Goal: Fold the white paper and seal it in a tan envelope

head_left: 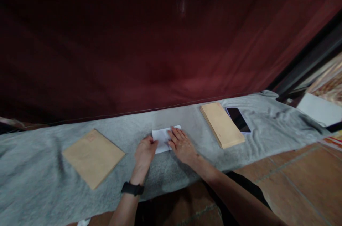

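A small white sheet of paper [161, 136] lies on the grey cloth between my hands; whether it is folded I cannot tell. My left hand [145, 152], with a dark band on its wrist, grips the paper's left edge between thumb and curled fingers. Across the paper's right part my right hand [182, 144] rests flat, fingers stretched out, covering some of it. To the left lies a brown envelope [94, 158], turned at an angle, with a faint reddish printed mark near its top corner. A stack of brown envelopes [222, 125] sits to the right of my right hand.
Beside the stack lies a dark-screened phone [238, 119]. Grey cloth [184, 115] covers the long narrow surface. A dark red curtain [171, 47] hangs right behind it. Tiled floor [301, 179] shows in front, and a white object [320, 109] stands at the far right.
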Tool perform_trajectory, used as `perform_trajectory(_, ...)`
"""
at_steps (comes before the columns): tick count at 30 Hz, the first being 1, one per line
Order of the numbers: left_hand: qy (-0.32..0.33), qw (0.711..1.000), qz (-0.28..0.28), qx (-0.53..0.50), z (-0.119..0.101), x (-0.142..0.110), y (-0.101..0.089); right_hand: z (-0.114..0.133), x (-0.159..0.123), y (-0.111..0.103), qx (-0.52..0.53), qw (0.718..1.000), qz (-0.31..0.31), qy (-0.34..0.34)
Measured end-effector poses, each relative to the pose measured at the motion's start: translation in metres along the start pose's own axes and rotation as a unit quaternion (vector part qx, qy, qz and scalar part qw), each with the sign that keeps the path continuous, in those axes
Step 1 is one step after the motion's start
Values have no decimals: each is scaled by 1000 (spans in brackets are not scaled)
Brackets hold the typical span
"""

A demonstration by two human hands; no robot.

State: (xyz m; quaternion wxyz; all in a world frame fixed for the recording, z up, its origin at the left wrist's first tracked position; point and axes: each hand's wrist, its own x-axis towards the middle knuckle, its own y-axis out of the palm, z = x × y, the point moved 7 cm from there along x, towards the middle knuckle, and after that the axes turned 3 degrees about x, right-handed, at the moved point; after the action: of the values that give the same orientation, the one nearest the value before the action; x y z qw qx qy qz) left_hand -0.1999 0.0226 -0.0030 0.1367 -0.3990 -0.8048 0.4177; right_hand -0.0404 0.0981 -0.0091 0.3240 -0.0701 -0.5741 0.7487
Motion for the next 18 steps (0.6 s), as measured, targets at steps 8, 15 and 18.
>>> perform_trajectory(8, -13, 968, -74, 241, -32, -24, -12, 0, -4, 7, -43, 998, -43, -13)
perform_trajectory(15, 241, 944, -87, 210, -67, -37, 47, -2, -8, 12, -59, 997, -41, -39)
perform_trajectory(18, 231, 945, -72, 219, -61, -40, 64, -3, -9, 13, -67, 996, -35, -39)
